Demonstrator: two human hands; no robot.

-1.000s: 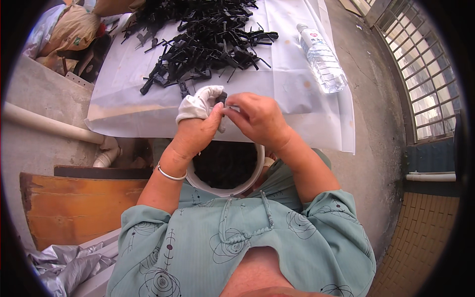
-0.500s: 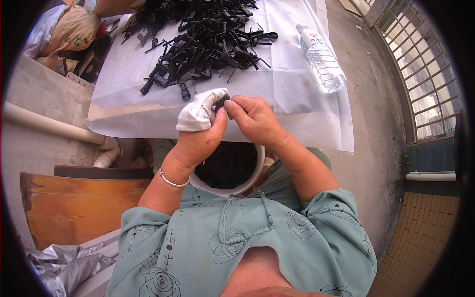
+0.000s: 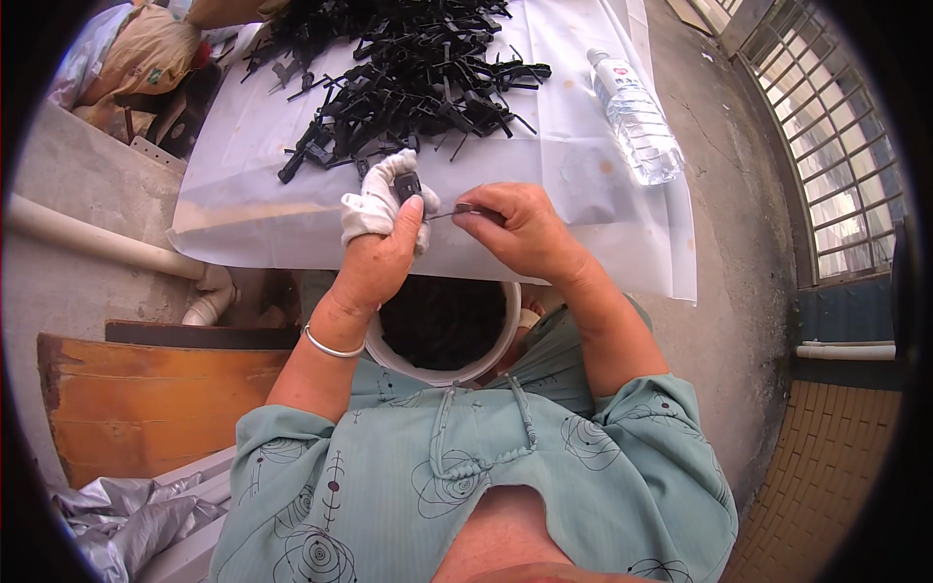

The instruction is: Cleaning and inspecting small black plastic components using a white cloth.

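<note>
The black part (image 3: 409,186) is located at the centre of the frame, above the near edge of the counter (image 3: 569,155), which carries a white sheet. The part is small and blocky, with a dark matt body, straight edges and paler highlights on its upper face. Its lower portion is covered by the thumb; the full outline cannot be determined.

The left hand (image 3: 387,216) wears a white glove (image 3: 366,211) over the fingers, with the thumb bare. The fingers are curled behind the part and clamped on it, the thumb pressing from the front.

The right hand (image 3: 520,228) is bare and positioned just right of centre. Its thumb and fingers are closed on a thin dark piece (image 3: 474,208). A narrow end of this piece points leftward toward the left hand; whether it touches the black part cannot be told.

A heap of black parts (image 3: 428,83) occupies the upper centre of the frame. These have the same dark finish, with blocky bodies and slender prongs lying at mixed angles. A single loose part lies at the heap's lower edge, just beside the glove.

A clear bottle (image 3: 641,126) with a pale label is at the upper right. Below the hands, a white bucket (image 3: 512,325) holds dark contents, too indistinct to identify.
</note>
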